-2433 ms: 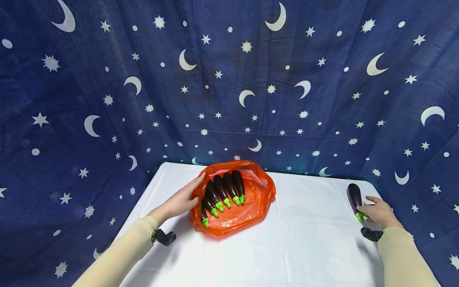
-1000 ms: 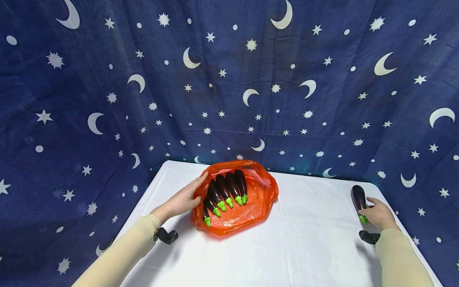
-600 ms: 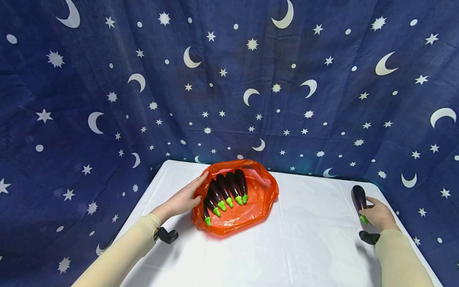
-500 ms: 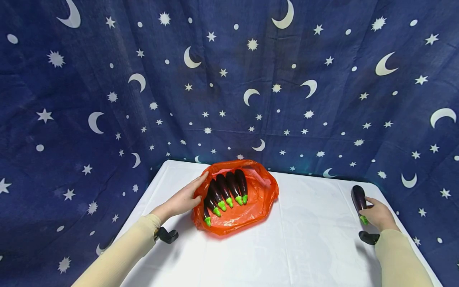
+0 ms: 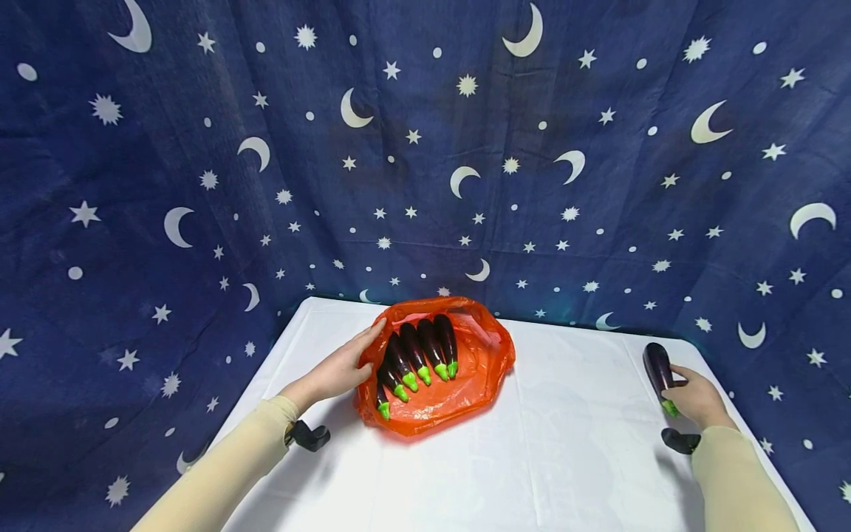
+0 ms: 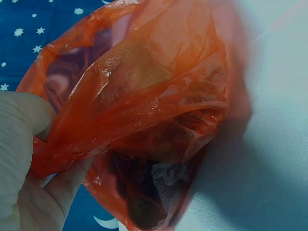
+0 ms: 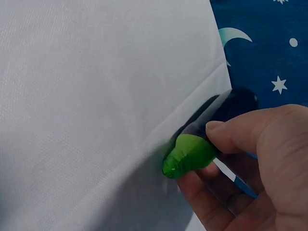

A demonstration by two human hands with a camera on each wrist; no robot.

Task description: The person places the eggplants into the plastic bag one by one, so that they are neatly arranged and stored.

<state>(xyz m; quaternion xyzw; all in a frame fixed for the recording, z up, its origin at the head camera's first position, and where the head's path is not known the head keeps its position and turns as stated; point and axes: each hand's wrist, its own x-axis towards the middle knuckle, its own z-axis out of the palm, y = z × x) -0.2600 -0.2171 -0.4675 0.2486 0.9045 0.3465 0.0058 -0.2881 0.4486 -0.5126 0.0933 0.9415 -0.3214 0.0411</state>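
On the left, an orange plastic bag (image 5: pixel 459 408) lies with its mouth open toward me. Several dark purple eggplants (image 5: pixel 432 347) with bright green stem ends lie side by side inside it. My left hand (image 5: pixel 335 374) holds the bag's left rim; the left wrist view has the thin film (image 6: pixel 120 118) between thumb and fingers. At the far right, my right hand (image 5: pixel 699 399) grips a single eggplant (image 5: pixel 656 363) near its green end. In the right wrist view the thumb presses on top of this eggplant (image 7: pixel 190 154) and the fingers are beneath; its far end is partly hidden.
A white cloth covers the table (image 5: pixel 552 443), whose right edge runs close to my right hand. Behind and at both sides hangs a dark blue curtain (image 5: pixel 412 177) with moons and stars. A black wrist camera mount (image 5: pixel 309 437) sits below my left hand.
My right hand, earlier beside the lone eggplant, has closed its thumb and fingers on it, and both have just shifted slightly left. My left hand stays at the bag's rim.
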